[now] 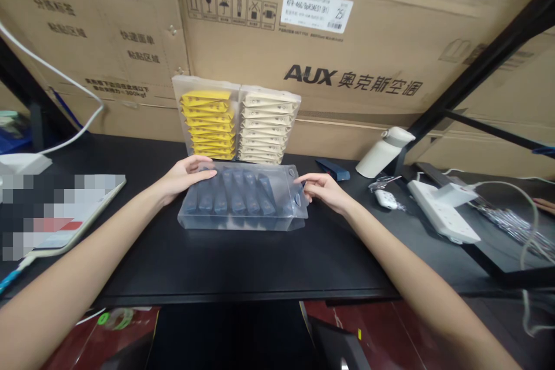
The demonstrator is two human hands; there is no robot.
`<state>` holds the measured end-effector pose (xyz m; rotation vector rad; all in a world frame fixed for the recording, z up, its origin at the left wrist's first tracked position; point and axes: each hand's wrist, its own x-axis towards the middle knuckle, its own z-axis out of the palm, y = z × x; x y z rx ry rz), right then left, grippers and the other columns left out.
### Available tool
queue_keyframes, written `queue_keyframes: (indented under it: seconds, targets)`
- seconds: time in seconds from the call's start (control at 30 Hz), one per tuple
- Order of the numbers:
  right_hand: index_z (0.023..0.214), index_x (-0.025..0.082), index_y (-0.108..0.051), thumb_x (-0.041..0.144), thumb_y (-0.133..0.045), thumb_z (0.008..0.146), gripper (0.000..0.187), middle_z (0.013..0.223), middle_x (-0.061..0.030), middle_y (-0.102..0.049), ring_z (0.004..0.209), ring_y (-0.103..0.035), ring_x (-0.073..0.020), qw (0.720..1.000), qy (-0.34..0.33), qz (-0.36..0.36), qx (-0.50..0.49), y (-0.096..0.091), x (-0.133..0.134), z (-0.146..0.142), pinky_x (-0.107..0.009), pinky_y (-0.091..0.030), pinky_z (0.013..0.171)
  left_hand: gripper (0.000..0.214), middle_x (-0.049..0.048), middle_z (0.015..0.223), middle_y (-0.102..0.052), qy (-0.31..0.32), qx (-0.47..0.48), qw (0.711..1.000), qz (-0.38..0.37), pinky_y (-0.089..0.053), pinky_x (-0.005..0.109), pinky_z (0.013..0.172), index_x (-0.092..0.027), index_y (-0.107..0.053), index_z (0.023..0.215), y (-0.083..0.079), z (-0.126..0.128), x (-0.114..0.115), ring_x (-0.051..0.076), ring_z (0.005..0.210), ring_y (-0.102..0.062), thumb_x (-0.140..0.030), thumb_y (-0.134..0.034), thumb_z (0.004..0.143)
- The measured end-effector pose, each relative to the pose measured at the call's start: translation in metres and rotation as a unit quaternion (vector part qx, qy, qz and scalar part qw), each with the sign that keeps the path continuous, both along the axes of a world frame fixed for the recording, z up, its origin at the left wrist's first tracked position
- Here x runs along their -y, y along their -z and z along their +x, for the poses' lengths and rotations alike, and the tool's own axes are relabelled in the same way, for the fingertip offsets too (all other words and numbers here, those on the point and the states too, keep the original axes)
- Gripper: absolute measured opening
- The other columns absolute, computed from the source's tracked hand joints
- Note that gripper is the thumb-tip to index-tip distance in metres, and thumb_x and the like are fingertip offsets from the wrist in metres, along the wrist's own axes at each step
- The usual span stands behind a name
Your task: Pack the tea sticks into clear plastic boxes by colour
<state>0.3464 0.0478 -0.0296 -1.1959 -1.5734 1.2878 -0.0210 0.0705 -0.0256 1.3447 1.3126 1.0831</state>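
A clear plastic box [243, 222] lies on its side on the black table. Several dark blue packets [237, 191] stand in a row inside it, leaning, with a gap at the right end. My left hand [186, 179] grips the box's upper left corner, thumb over the top. At the right end, my right hand [323, 189] has its fingers closed on the end flap [300, 199], which sticks out; some fingertips are hidden behind it. A single dark blue packet [333, 170] lies beyond my right hand.
Behind stand clear boxes of yellow packets [208, 127] and cream packets [265, 130], against a large cardboard carton [243, 52]. To the right are a white bottle [384, 153], an earphone case [385, 199] and a power strip [444, 211]. A tablet-like device [102, 208] lies left.
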Motion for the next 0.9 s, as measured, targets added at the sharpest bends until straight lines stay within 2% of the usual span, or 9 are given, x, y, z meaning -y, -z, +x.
queue_keyframes:
  seconds: [0.2,0.27,0.4,0.53,0.63,0.7,0.8,0.9]
  targets:
    - [0.103,0.014,-0.069,0.028,-0.079,0.069,0.038,0.064,0.0025,-0.064,0.052,-0.056,-0.0067,0.990,-0.071,-0.108,-0.048,0.000,0.000,0.002,-0.018,-0.045,0.050,0.067,0.0093,0.114,-0.071,-0.001,-0.004,1.000,0.005,-0.042,0.044,0.106,-0.021,-0.069,0.095,0.001,0.001,0.000,0.030,0.118,-0.060,-0.052,-0.090,0.041]
    - [0.104,0.015,-0.068,0.031,-0.079,0.071,0.039,0.065,0.0017,-0.065,0.051,-0.056,-0.0065,0.987,-0.092,-0.120,-0.053,-0.001,0.000,0.001,-0.018,-0.045,0.049,0.067,0.0093,0.114,-0.071,0.001,-0.006,1.000,0.007,-0.043,0.044,0.106,-0.021,-0.069,0.096,0.001,0.000,-0.001,0.030,0.118,-0.060,-0.052,-0.090,0.041]
    - [0.110,0.013,-0.066,0.040,-0.074,0.078,0.044,0.059,0.0023,-0.063,0.043,-0.052,-0.0061,0.990,-0.112,-0.086,0.000,0.000,0.005,-0.005,-0.017,-0.037,0.041,0.066,0.0093,0.116,-0.071,0.007,0.001,1.000,-0.001,-0.041,0.045,0.107,-0.022,-0.069,0.097,0.002,0.000,-0.001,0.031,0.120,-0.059,-0.051,-0.091,0.042]
    - [0.114,0.011,-0.066,0.042,-0.073,0.078,0.048,0.058,0.0024,-0.064,0.037,-0.045,-0.0039,0.998,-0.060,-0.034,0.009,0.003,0.009,-0.014,-0.017,-0.034,0.039,0.065,0.0093,0.119,-0.070,0.012,-0.001,1.000,-0.004,-0.039,0.045,0.109,-0.022,-0.069,0.099,0.003,-0.002,-0.001,0.031,0.122,-0.058,-0.050,-0.090,0.044]
    - [0.120,0.013,-0.064,0.039,-0.077,0.075,0.054,0.074,-0.0032,-0.073,0.040,-0.046,-0.0039,0.998,-0.031,-0.034,-0.036,0.003,0.010,-0.018,-0.018,-0.036,0.038,0.064,0.0092,0.119,-0.070,0.014,-0.003,1.000,-0.002,-0.038,0.045,0.110,-0.022,-0.068,0.099,0.003,-0.003,-0.002,0.031,0.123,-0.057,-0.049,-0.090,0.045]
    - [0.122,0.015,-0.064,0.036,-0.076,0.076,0.053,0.091,-0.0077,-0.076,0.041,-0.047,-0.0032,0.996,-0.043,-0.045,-0.060,0.002,0.010,-0.018,-0.018,-0.037,0.038,0.064,0.0092,0.118,-0.071,0.013,-0.002,1.000,-0.001,-0.039,0.045,0.110,-0.022,-0.069,0.098,0.003,-0.002,-0.002,0.031,0.122,-0.058,-0.049,-0.091,0.044]
    - [0.121,0.017,-0.066,0.035,-0.072,0.080,0.045,0.115,-0.0123,-0.072,0.043,-0.053,-0.0025,0.987,-0.116,-0.086,-0.068,0.001,0.009,-0.014,-0.017,-0.038,0.037,0.065,0.0093,0.116,-0.071,0.012,0.000,1.000,0.000,-0.040,0.046,0.109,-0.021,-0.069,0.097,0.002,-0.001,-0.001,0.031,0.120,-0.059,-0.049,-0.091,0.043]
    - [0.124,0.019,-0.064,0.036,-0.070,0.083,0.045,0.127,-0.0142,-0.066,0.048,-0.064,-0.0063,0.968,-0.202,-0.139,-0.054,0.003,0.008,-0.010,-0.016,-0.040,0.037,0.066,0.0095,0.117,-0.071,0.014,-0.003,1.000,0.001,-0.039,0.047,0.109,-0.021,-0.069,0.098,0.002,0.000,-0.001,0.032,0.121,-0.058,-0.049,-0.091,0.043]
